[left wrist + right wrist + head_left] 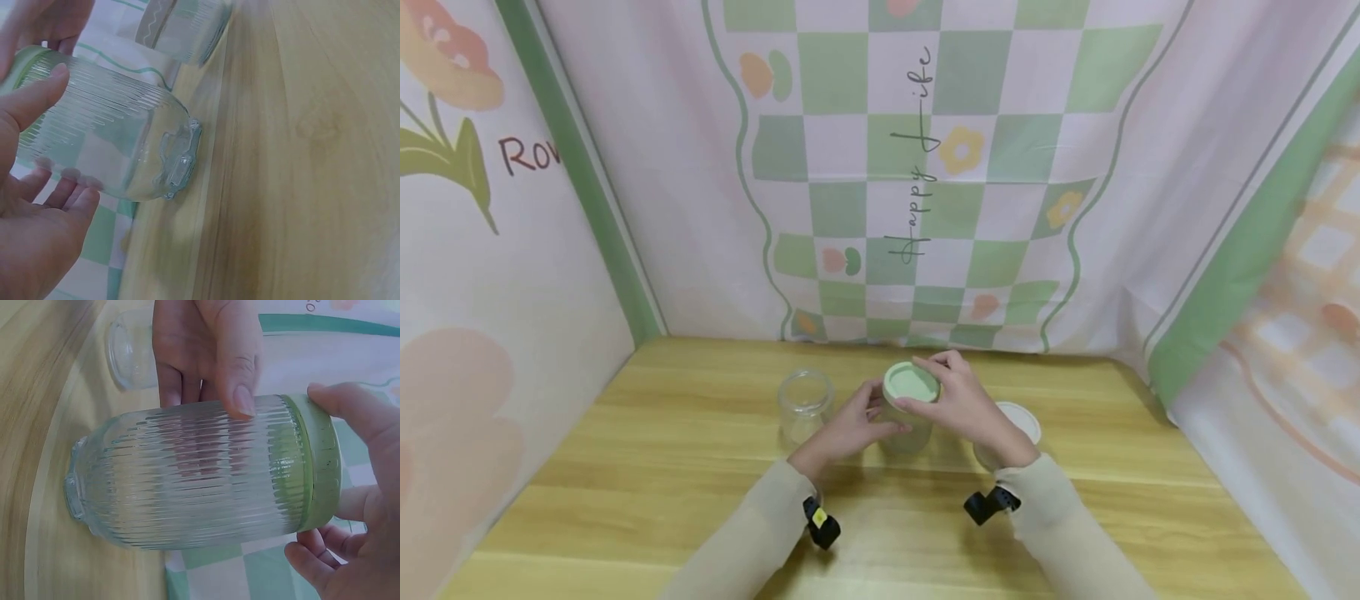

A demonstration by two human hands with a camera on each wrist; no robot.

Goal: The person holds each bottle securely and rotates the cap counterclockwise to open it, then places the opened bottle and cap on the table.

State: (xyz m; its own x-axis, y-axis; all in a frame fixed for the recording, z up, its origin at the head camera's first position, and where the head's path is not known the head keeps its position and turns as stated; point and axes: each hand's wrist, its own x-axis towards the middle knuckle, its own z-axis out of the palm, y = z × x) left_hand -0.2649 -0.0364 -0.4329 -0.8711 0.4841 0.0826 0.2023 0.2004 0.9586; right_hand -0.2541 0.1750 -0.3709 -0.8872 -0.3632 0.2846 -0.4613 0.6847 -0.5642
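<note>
Pale green, the lid topped a ribbed glass jar, upright between a lidless jar and a white-lidded jar, its long axis near vertical, lid uppermost. The right hand pinched the lid; the left hand grasped the glass. Working the lid seemed the step; the next move likely called for steadying the glass.

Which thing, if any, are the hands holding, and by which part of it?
The ribbed glass jar: the left hand holds its side, the right hand grips its green lid.

"Happy Life", "Ro…" on curtains
</note>
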